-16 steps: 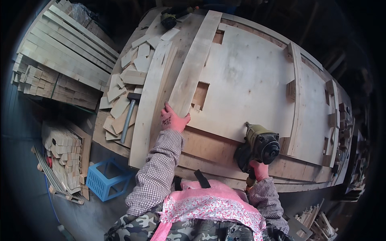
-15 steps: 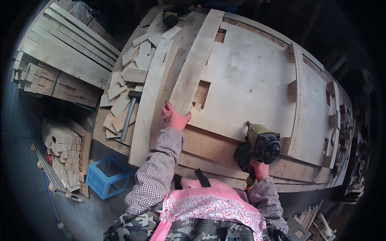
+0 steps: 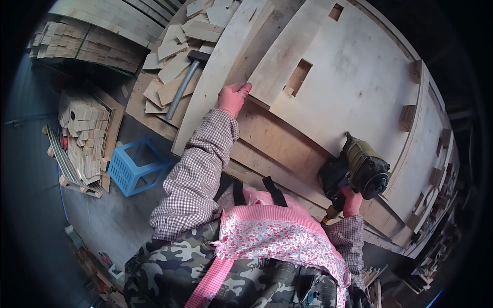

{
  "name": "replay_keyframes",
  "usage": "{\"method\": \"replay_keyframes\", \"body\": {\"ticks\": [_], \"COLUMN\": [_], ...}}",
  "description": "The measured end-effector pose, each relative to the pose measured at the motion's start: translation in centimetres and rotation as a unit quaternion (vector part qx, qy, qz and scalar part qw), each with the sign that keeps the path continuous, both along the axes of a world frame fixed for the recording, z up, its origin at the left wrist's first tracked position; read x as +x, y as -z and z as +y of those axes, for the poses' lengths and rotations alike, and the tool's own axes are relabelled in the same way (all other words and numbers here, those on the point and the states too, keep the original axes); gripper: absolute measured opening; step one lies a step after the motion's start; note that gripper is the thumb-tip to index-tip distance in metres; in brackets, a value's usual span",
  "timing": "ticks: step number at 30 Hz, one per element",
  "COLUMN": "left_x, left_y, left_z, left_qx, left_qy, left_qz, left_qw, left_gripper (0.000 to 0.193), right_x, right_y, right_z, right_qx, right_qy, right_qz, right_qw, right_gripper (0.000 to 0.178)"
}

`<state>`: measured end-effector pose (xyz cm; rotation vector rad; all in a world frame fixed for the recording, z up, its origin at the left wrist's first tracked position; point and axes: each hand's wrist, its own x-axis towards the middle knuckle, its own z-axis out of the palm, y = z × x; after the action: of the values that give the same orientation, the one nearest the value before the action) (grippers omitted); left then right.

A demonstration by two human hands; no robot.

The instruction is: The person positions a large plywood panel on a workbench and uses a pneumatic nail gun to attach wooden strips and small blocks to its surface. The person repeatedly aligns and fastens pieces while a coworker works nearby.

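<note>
A pink work glove covers my left hand (image 3: 232, 100), whose fingers are pinched together by the near left corner of a flat plank (image 3: 282, 64). What they grip, if anything, is too small to make out. The plank lies along the left side of a large plywood panel (image 3: 349, 92) with rectangular cutouts. My right hand (image 3: 352, 201), also gloved in pink, is wrapped round the handle of a nail gun (image 3: 363, 163) with a yellow-green body and black cap. Its nose points over the panel's near edge.
Left of the panel, a hammer (image 3: 183, 88) rests among loose wood offcuts (image 3: 174, 66), beside a long board (image 3: 218, 66). A blue plastic stool (image 3: 134, 167) stands on the floor near stacked wood blocks (image 3: 84, 131). Wood blocks (image 3: 408, 118) sit along a batten on the right.
The view has shifted, so the bench appears higher and turned. My left hand's spread fingers have drawn together at the plank's corner. The nail gun stays in my right hand.
</note>
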<state>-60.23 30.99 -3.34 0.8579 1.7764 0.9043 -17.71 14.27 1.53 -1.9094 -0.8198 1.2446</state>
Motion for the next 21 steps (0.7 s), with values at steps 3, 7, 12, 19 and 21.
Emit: {"method": "replay_keyframes", "body": {"ticks": [3,7,12,19,21], "left_x": [0.7,1.4,1.8,2.0,2.3], "left_y": [-0.1,-0.6,-1.1,-0.4,0.0], "left_z": [-0.1,-0.5,-0.7,-0.8,-0.6], "left_qx": [0.031,0.018,0.014,0.033,0.085], "left_qy": [-0.044,-0.098,-0.115,-0.157,-0.198], "left_qz": [-0.010,-0.116,-0.144,-0.156,-0.198], "left_qw": [0.999,0.988,0.983,0.975,0.956], "left_gripper": [0.025,0.022,0.025,0.023,0.020], "right_x": [0.0,0.1,0.3,-0.3,-1.4], "right_y": [-0.4,0.1,0.6,-0.8,-1.7], "right_z": [0.0,0.0,-0.2,0.1,1.0], "right_qx": [0.000,0.012,0.017,-0.008,-0.037], "right_qy": [-0.024,0.002,0.003,-0.010,0.012], "right_qz": [-0.004,0.009,-0.009,0.008,-0.031], "right_qw": [1.000,1.000,1.000,1.000,0.999], "right_gripper": [0.013,0.013,0.014,0.016,0.018]}}
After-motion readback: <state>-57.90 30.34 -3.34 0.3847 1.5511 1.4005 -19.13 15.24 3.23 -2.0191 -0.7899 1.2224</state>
